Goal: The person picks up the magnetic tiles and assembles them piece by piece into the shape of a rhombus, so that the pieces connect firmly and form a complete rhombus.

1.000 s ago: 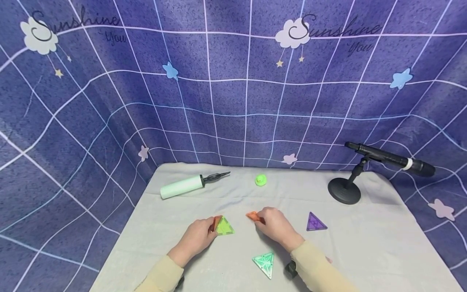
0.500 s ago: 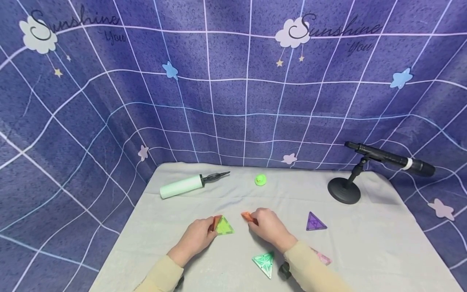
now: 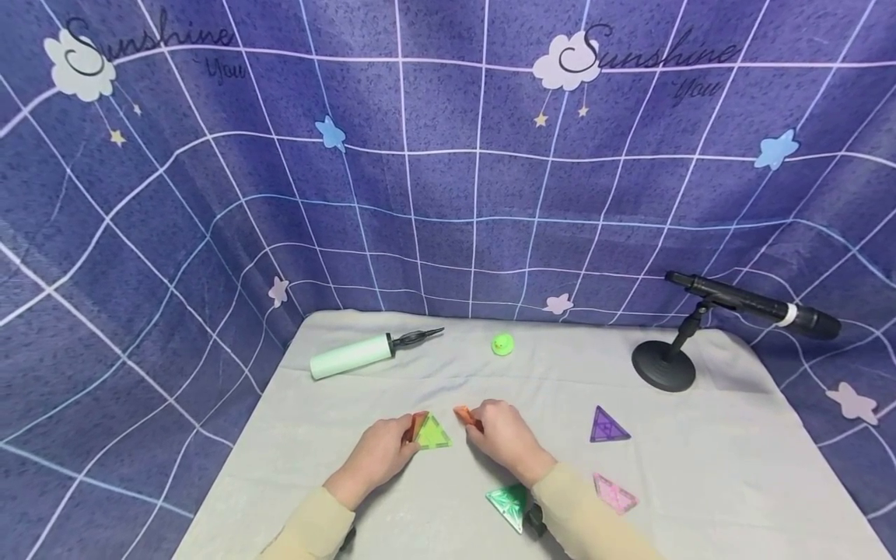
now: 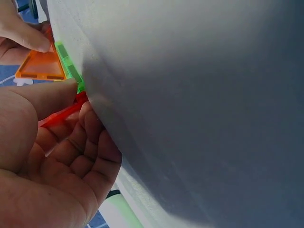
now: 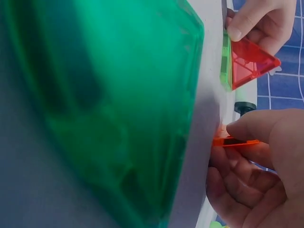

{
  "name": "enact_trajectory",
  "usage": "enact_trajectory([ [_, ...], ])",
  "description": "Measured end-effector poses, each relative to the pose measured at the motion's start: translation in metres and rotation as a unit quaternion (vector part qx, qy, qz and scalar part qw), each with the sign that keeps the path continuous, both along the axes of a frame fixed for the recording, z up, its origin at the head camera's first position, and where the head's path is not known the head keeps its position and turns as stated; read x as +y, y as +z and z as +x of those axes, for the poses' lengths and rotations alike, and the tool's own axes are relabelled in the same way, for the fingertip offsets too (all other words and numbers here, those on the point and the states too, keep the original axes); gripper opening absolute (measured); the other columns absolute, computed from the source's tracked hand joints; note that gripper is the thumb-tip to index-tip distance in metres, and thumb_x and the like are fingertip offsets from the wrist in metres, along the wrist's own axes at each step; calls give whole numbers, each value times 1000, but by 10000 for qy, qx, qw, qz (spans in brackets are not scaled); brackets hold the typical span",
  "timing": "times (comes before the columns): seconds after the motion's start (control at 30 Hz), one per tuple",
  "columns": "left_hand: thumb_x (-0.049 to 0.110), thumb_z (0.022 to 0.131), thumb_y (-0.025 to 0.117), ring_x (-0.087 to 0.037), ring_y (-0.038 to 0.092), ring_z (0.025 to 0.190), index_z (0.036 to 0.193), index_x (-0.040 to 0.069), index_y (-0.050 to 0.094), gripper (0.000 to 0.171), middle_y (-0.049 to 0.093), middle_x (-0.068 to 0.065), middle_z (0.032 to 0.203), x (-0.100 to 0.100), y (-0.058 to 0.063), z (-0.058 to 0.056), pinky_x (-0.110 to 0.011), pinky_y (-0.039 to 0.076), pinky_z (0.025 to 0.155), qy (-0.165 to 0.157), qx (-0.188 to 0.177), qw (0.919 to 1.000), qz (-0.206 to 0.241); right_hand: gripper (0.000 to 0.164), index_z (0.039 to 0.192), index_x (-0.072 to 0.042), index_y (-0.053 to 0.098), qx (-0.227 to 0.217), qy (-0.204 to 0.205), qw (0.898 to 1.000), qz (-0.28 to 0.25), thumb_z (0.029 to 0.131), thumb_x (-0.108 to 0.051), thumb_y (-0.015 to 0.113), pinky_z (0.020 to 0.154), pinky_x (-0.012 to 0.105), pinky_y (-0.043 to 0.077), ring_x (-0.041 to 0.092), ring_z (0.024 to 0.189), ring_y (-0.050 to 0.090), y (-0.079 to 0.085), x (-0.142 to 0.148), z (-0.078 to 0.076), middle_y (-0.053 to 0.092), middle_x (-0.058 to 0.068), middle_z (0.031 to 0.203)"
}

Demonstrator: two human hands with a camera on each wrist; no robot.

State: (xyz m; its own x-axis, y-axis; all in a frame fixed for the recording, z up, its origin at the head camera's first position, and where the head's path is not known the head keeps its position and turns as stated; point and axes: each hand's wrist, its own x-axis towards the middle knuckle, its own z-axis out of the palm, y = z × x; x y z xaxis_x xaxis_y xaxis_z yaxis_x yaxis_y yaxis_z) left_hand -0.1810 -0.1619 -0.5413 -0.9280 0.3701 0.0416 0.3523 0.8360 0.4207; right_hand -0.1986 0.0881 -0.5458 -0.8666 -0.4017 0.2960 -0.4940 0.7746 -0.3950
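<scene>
My left hand (image 3: 379, 449) pinches a red triangular magnetic tile (image 5: 246, 65) between thumb and fingers. The red tile stands on edge along the left side of a yellow-green triangular tile (image 3: 433, 434) that lies flat on the cloth. To the right of that tile, a short gap away, my right hand (image 3: 505, 437) grips an orange triangular tile (image 4: 42, 64), also tilted up on edge. A teal-green triangular tile (image 3: 507, 502) lies near the right forearm and fills much of the right wrist view, blurred.
Purple (image 3: 607, 426) and pink (image 3: 616, 493) triangular tiles lie on the right of the pale tablecloth (image 3: 700, 467). Along the back are a mint hand pump (image 3: 353, 356), a small green rubber duck (image 3: 502, 344) and a black microphone on a stand (image 3: 665, 364). A purple curtain hangs behind.
My right hand has moved left with the orange tile, closer to the yellow-green one, and its sleeve has uncovered the pink tile. The left hand keeps its place with the red tile.
</scene>
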Motion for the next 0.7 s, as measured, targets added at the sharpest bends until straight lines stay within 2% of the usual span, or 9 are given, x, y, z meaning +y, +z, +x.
enact_trajectory([
  [0.33,16,92,80,-14,59,70,111,3,69,26,63,1,79,1,-1,0,-38,49,64,27,5,10000,-28,10,82,-8,78,-45,-22,10000,-45,89,-15,79,56,27,43,8,58,46,-4,-11,2,55,-4,67],
  [0.53,15,91,80,-19,64,74,112,2,68,27,66,-2,82,1,0,-1,-41,51,67,53,97,9999,-12,11,83,-8,78,-11,40,10000,24,90,-16,79,57,28,44,8,57,46,-3,-15,1,57,-4,67],
  [0.7,15,92,80,-15,62,72,113,3,69,27,66,-1,81,1,1,0,-39,50,66,101,7,9999,-34,11,85,-8,79,-94,73,9999,121,90,-17,79,58,28,45,8,59,47,-1,-19,2,60,-2,68],
])
